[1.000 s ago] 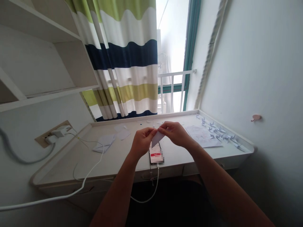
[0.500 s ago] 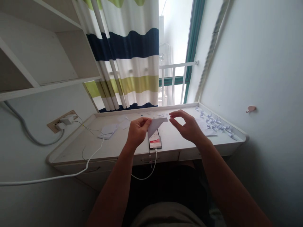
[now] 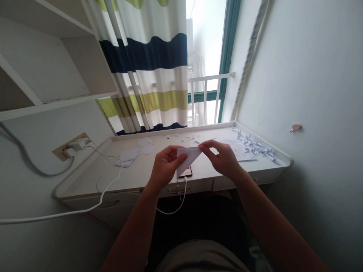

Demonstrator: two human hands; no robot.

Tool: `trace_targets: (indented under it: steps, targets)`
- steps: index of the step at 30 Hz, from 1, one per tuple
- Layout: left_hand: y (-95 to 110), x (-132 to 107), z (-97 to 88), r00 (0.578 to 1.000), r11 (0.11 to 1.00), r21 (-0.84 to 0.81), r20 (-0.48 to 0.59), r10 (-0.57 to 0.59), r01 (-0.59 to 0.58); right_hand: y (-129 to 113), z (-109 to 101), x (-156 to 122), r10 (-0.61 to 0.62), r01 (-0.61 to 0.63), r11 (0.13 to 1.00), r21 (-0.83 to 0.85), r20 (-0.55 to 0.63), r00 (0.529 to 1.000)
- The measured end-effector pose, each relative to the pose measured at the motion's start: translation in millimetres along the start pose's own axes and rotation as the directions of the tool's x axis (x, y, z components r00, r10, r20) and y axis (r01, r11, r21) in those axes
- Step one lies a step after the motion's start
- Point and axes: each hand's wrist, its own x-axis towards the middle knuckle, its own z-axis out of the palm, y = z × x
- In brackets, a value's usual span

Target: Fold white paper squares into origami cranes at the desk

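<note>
A folded sheet of white paper [image 3: 189, 155], roughly triangular with its point downward, is held up above the front of the desk. My left hand [image 3: 167, 162] grips its left side, thumb on the near face and fingers behind. At the paper's upper right corner, my right hand [image 3: 222, 155] pinches the edge between thumb and fingertips. Below and behind the paper lies a phone [image 3: 187, 172], mostly covered by it, with a white cable plugged into its lower end.
Several small folded paper pieces [image 3: 255, 145] lie at the desk's right beside a flat sheet [image 3: 241, 153]. Loose papers [image 3: 127, 156] rest on the left, and paper scraps [image 3: 193, 138] at the back. A white cable [image 3: 106, 189] runs from the wall socket [image 3: 70, 146] across the left side.
My right hand has moved left and closed on the paper's upper right corner, where it was apart before. The paper is turned more face-on and covers more of the phone.
</note>
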Motion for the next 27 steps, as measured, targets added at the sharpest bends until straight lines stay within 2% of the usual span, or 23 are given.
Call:
trace_targets:
  steps: [2, 4, 7, 9, 14, 18, 23, 27]
  targets:
    - [-3.3, -2.0, 0.6, 1.0, 1.0, -0.005, -0.005, 0.004, -0.004, -1.8, 3.0, -0.5, 0.063, -0.061, 0.997, 0.047, -0.053, 0.997]
    - [-6.6, -4.5, 0.4, 1.0, 1.0, -0.001, 0.017, -0.017, 0.017, -3.4, 5.8, -0.3, 0.141, -0.129, 0.978, 0.166, -0.065, 0.988]
    - [-9.1, -8.3, 0.0, 0.999, 1.0, -0.007, 0.034, 0.014, -0.013, -4.9, 9.1, 0.7, 0.237, -0.22, 0.899, 0.38, 0.003, 0.972]
    - [-8.8, -10.1, 0.5, 0.997, 0.998, -0.009, 0.043, 0.06, -0.06, -5.3, 10.8, 0.6, 0.247, -0.238, 0.868, 0.436, 0.038, 0.968]
    - [-6.1, -11.3, 3.8, 0.993, 0.992, 0.065, -0.017, 0.114, -0.112, -5.8, 11.5, -6.0, 0.185, -0.18, 0.893, 0.412, 0.028, 0.982]
    - [-4.3, -12.9, 6.0, 0.993, 0.995, 0.05, -0.075, 0.094, -0.09, -3.6, 8.0, -15.3, 0.099, -0.105, 0.94, 0.324, 0.035, 0.994]
    - [-1.5, -16.0, 7.8, 0.996, 0.995, 0.059, -0.045, 0.08, -0.077, 1.5, 8.0, -21.2, 0.103, -0.097, 0.938, 0.333, 0.0, 0.995]
    - [-0.6, -16.9, 7.9, 0.992, 0.992, 0.092, -0.09, 0.093, -0.085, 1.5, 9.1, -21.0, 0.099, -0.086, 0.936, 0.341, -0.019, 0.995]
